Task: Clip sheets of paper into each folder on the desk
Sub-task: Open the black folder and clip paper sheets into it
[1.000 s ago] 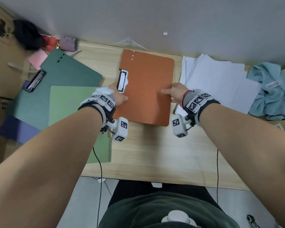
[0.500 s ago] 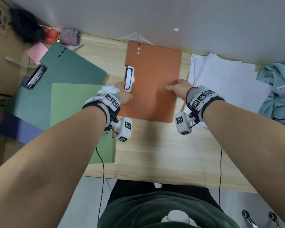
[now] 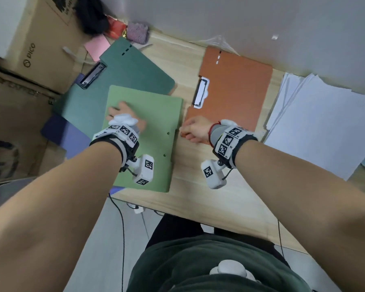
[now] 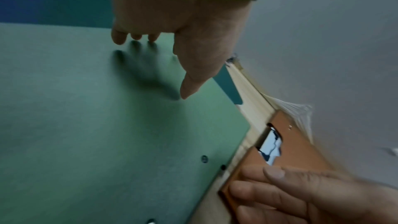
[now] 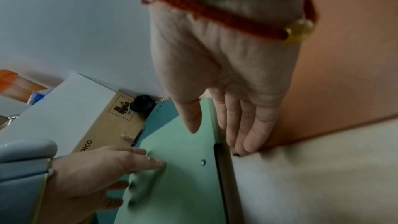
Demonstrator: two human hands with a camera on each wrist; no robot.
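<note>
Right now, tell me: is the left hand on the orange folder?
No. The left hand hovers over the light green folder, its fingers straight, while the orange folder lies further right.

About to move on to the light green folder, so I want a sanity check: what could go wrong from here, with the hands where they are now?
1. The right hand rests at the orange folder corner, beside the light green folder; opening the green one might nudge the orange one.
2. The light green folder overlaps the dark green folder; the left hand, flat on top, could drag both.
3. The paper stack lies beyond the orange folder, so reaching for it may sweep that folder.
</note>
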